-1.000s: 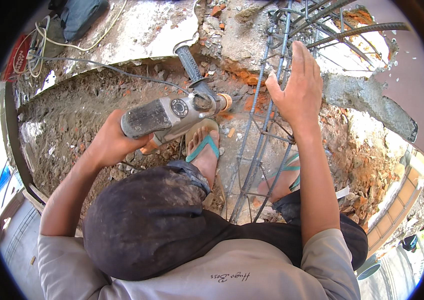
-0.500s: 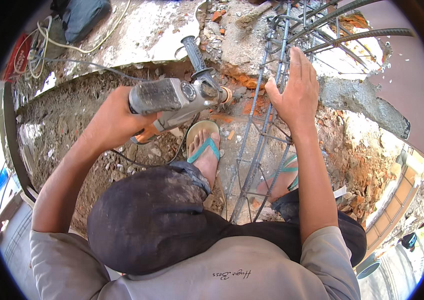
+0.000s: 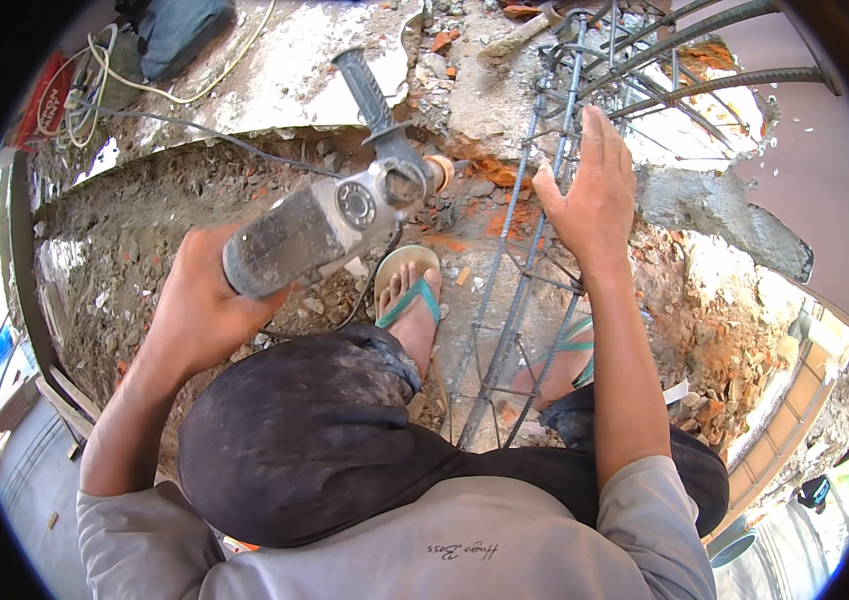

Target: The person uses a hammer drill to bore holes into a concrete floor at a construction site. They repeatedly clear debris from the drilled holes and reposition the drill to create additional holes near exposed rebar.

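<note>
The left hand point(image 3: 207, 310) is wrapped tight around the body of a grey angle grinder point(image 3: 330, 220), held above the rubble-strewn ground point(image 3: 125, 220). The right hand point(image 3: 590, 195), fingers spread open, presses flat against an upright rebar cage point(image 3: 535, 250). Below, a foot in a teal sandal point(image 3: 407, 300) stands on the ground.

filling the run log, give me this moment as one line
left hand: grips angle grinder | right hand: open on rebar cage | feet: sandals on rubble
</note>
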The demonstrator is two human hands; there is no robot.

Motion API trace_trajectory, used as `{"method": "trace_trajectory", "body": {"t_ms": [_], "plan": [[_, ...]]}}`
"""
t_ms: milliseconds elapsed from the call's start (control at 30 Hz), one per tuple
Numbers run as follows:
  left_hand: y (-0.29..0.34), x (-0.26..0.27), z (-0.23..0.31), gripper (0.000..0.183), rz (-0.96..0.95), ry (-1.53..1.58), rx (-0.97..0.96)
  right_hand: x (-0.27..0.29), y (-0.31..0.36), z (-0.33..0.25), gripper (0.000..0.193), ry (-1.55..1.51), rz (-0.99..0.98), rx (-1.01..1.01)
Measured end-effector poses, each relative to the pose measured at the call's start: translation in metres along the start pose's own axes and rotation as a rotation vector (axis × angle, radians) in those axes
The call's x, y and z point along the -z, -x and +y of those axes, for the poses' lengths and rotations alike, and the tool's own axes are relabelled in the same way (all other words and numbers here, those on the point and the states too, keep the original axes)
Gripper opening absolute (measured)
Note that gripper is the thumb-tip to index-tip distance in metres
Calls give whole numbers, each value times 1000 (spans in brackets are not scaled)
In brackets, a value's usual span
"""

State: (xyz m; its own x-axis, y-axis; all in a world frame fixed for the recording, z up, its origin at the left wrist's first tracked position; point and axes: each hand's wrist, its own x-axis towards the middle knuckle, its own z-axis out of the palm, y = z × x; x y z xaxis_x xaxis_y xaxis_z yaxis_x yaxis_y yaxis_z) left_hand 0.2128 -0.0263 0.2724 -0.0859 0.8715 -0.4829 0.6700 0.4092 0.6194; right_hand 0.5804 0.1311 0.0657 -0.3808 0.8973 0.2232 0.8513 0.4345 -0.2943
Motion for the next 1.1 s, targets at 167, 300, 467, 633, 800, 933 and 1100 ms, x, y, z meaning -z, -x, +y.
{"method": "trace_trajectory", "body": {"t_ms": [167, 300, 467, 633, 800, 933, 1100], "plan": [[-26, -6, -9, 28, -108, -130, -140, 0, -1, 0, 97, -23, 16, 3], [-50, -33, -24, 26, -96, -268, -164, -2, 0, 2, 94, -10, 24, 24], [-59, -31, -36, 26, -111, -296, -195, -3, -3, 2, 93, 2, 14, 55], [-25, -44, -41, 28, -101, -405, -314, 26, -4, -38, 94, 205, 62, 77], [1, -44, -69, 33, -83, -139, -139, 34, 8, -152, 95, -751, -46, 292], [13, -51, -83, 37, -65, -194, -280, -42, -43, -187, 106, -613, 106, -109], [23, -51, -88, 38, -7, -227, -306, -116, -80, -174, 54, -1401, -524, -790]]}}
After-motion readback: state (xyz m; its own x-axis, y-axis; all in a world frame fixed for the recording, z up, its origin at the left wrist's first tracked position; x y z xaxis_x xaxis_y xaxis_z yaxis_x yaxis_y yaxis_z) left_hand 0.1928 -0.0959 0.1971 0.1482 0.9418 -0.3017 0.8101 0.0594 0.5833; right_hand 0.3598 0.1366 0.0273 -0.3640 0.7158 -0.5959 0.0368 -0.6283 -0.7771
